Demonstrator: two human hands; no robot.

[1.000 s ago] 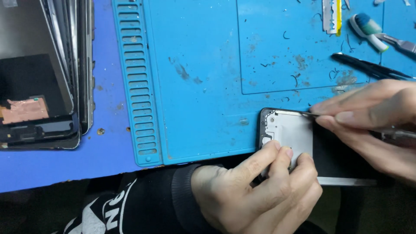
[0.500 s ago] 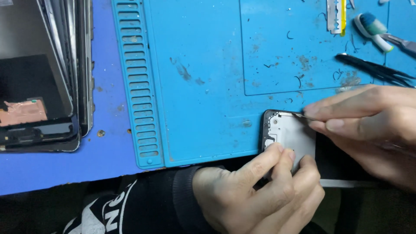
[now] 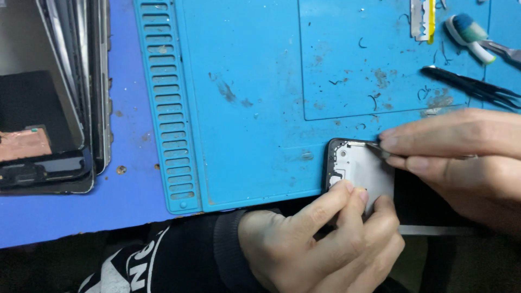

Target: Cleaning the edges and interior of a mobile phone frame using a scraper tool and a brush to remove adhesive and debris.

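Left hand (image 3: 325,244) grips a phone frame (image 3: 355,168) on a blue mat (image 3: 244,108); right hand (image 3: 461,157) pinches a thin tool (image 3: 377,148) against its top edge.

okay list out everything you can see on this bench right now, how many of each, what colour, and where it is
phone frame: one, black rim with grey inner plate, near edge of the mat, right of centre
thin metal tool: one, dark, tip on the frame's top edge
work mat: one, light blue with a slotted strip, centre
tabletop: one, darker blue, under the mat
stack of phone screens: several, black and grey, far left
tweezers: one, black, upper right
brush: one, white and teal head, top right
razor blade: one, silver with yellow edge, top
left hand: one, black sleeve, fingers pressing the frame
right hand: one, pinching the tool
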